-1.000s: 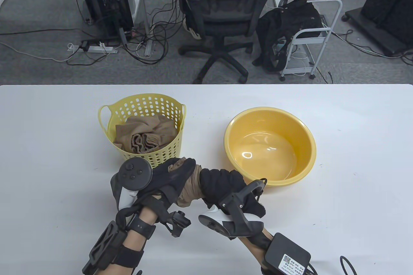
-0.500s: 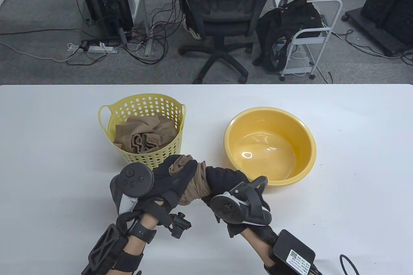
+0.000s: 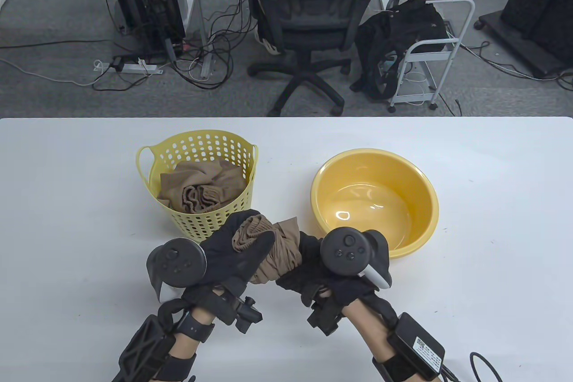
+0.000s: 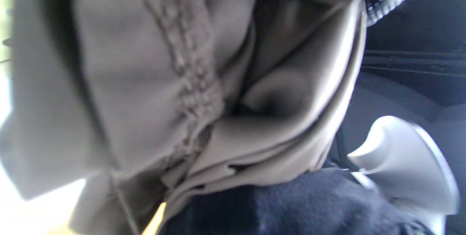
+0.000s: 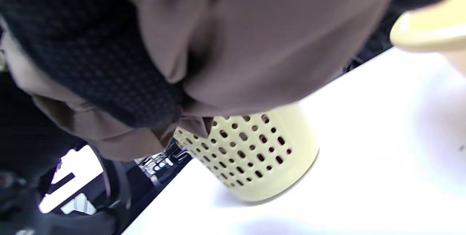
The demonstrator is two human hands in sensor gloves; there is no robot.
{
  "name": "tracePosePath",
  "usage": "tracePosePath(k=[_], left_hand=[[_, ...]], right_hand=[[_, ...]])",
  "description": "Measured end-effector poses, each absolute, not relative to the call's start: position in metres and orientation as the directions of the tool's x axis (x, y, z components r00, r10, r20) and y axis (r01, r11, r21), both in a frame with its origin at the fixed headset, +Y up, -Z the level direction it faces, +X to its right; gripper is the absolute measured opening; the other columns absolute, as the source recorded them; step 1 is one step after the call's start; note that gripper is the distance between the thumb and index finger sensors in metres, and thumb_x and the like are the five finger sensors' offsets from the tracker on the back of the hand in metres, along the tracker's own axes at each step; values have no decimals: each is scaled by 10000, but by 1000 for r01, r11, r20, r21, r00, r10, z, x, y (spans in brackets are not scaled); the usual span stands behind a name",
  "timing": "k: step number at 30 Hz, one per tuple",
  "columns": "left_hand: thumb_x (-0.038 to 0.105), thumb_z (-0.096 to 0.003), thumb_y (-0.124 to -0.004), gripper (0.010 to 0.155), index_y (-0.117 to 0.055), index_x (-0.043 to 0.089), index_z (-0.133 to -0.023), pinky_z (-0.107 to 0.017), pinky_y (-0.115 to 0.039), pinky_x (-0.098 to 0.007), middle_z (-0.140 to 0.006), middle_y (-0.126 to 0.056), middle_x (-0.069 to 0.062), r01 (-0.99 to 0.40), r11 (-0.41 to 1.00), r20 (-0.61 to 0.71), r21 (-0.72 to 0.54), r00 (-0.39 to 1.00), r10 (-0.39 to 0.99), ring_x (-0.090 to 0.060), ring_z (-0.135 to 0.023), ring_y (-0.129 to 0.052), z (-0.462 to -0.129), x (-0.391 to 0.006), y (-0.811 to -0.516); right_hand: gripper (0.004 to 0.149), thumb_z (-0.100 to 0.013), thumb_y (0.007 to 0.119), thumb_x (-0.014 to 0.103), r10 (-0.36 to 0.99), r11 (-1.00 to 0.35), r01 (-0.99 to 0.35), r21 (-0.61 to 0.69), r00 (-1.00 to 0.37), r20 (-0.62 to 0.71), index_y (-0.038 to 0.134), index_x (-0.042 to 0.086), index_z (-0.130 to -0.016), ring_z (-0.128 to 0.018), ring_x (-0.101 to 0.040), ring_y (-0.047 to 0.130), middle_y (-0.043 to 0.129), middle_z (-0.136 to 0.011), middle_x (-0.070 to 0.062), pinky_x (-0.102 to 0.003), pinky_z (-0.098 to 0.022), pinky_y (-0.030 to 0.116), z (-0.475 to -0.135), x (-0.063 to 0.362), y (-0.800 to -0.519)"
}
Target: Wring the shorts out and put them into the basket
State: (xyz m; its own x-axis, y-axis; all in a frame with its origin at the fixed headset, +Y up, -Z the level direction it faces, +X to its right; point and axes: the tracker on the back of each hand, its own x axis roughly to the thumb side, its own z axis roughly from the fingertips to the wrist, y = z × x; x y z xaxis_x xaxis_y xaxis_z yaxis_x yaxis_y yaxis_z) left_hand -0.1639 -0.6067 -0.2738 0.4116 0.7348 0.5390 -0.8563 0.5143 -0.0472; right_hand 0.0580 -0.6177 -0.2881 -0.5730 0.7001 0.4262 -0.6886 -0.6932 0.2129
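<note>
Tan twisted fabric shorts (image 3: 275, 250) gripped at both ends by left hand (image 3: 233, 250) and right hand (image 3: 315, 272); counter-rotate harder, then drop into yellow perforated plastic basket (image 3: 199, 221).

Left hand (image 3: 233, 252) and right hand (image 3: 322, 274) raised side by side near the table's front edge, close together. Fingers of both curled tight around the same bunched shorts (image 3: 273, 250). Forearms angled in from the front edge, backs of both hands upward.
</note>
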Motion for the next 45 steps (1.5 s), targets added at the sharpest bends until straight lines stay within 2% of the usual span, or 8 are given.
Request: tracePosePath(k=[7,14,19,29,36,45], left_hand=[[638,-570,-758,662,-618,157,-1002,-602,-784,-592,-917,-848,-183,-864,498,602,-67,363,711,-394,-749,-1003,-269,-164,-597],[621,-556,-776,645,-627,176,-998,-627,-775,-591,-931,-845,-172,-856,505,659,-110,318,682,-393,-773,-992,-266,-162,-588],[618,-545,-785,643,-636,183,-993,-631,-773,-592,-928,-850,-170,-850,511,683,-129,298,667,-393,-770,-994,-265,-161,-585],[610,-547,-785,630,-639,191,-995,-634,-766,-597,-936,-844,-169,-828,546,690,-127,322,648,-398,-777,-986,-264,-158,-584],[604,-548,-785,622,-637,199,-997,-641,-755,-603,-946,-835,-167,-807,582,697,-104,358,622,-400,-789,-976,-264,-159,-582],[581,-563,-782,607,-627,196,-1005,-651,-732,-619,-965,-813,-177,-795,600,686,-84,391,614,-419,-809,-951,-264,-158,-582]], right_hand=[[714,-308,1078,426,849,-522,-744,416,-407,336,750,46,-816,-273,-156,969,930,-577,-34,-298,-197,849,-298,60,-628],[709,-313,1078,425,944,-331,-729,600,-246,222,753,45,-816,-273,-159,970,930,-579,-37,-299,-195,850,-304,55,-643],[715,-309,1081,422,961,-275,-709,650,-189,201,750,48,-820,-278,-163,970,931,-583,-37,-300,-201,850,-304,53,-647],[739,-328,1068,433,953,-301,-706,641,-195,232,715,59,-858,-342,-195,972,905,-645,-53,-312,-247,853,-303,56,-649],[798,-348,1055,435,936,-346,-717,605,-223,272,662,62,-934,-507,-271,990,858,-787,-113,-380,-374,879,-300,61,-646],[898,-364,1028,480,865,-490,-743,456,-350,359,591,61,-1028,-761,-415,906,734,-963,-212,-502,-544,822,-291,72,-639]])
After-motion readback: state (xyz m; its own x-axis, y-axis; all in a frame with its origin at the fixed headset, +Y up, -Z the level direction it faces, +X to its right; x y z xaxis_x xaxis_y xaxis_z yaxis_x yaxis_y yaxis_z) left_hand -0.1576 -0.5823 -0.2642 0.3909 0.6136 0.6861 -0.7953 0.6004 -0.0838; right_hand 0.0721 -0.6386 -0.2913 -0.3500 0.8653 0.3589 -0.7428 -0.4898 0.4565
